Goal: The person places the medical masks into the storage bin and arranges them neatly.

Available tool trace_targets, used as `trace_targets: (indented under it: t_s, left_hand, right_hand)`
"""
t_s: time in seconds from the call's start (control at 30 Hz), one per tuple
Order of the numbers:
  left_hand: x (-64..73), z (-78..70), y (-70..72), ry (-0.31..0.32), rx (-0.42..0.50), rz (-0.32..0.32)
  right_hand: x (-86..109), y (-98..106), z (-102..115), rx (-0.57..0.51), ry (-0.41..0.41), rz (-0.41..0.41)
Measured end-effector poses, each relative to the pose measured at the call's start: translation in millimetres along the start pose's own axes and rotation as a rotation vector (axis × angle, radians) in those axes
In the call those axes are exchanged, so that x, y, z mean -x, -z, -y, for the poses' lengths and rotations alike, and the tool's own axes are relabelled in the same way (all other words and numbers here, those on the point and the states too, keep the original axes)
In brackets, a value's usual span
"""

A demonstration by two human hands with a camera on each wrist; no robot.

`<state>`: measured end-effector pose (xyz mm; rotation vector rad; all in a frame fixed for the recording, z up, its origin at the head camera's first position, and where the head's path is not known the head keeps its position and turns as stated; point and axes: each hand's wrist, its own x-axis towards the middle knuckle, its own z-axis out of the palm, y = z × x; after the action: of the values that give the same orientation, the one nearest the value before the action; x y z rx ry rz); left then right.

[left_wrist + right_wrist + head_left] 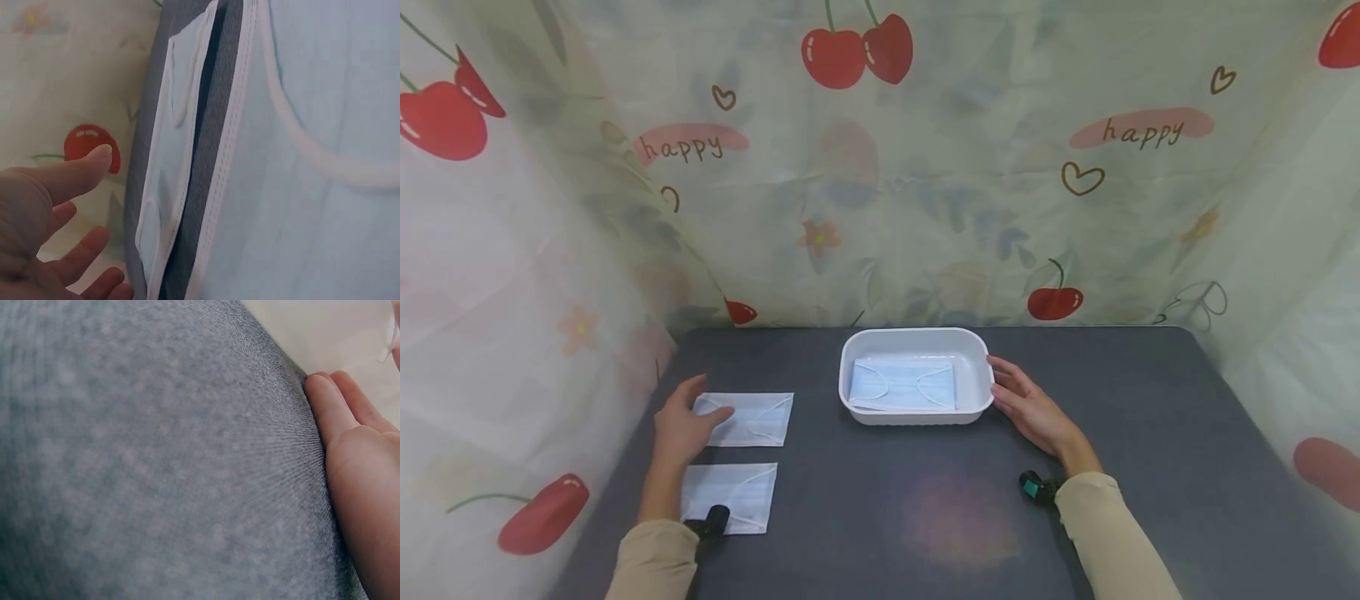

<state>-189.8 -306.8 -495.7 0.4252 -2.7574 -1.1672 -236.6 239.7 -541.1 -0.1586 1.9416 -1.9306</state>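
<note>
My left hand hovers at the left end of a light blue face mask, thumb and fingers spread apart. In the left wrist view the same hand holds nothing, and the farther mask lies beyond a nearer one. That nearer mask is partly covered by my left forearm in the head view. My right hand rests its extended fingers against the right side of a white plastic tub. Inside the tub, a blue mask with white ear loops lies flat.
The dark grey table ends at a printed curtain with cherries behind it, and more curtain hangs on both sides. A black wrist camera sits on my right wrist, another on the left.
</note>
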Motion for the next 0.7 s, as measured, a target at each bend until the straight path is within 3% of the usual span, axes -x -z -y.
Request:
trace_targets:
  t_s: [0.2, 0.47, 0.7]
  left_hand:
    - [-1.8, 11.9, 3.5, 0.043, -0.041, -0.009]
    - [-2.8, 18.7, 5.0, 0.126, -0.105, 0.069]
    - [-5.8, 26.5, 4.1, 0.133, -0.156, 0.103]
  right_hand:
    - [-1.2, 1, -3, 0.001, 0.003, -0.003]
    - [-1.2, 3, -4, 0.000, 0.010, 0.002]
    - [-0.1, 1, -2, -0.006, 0.016, -0.003]
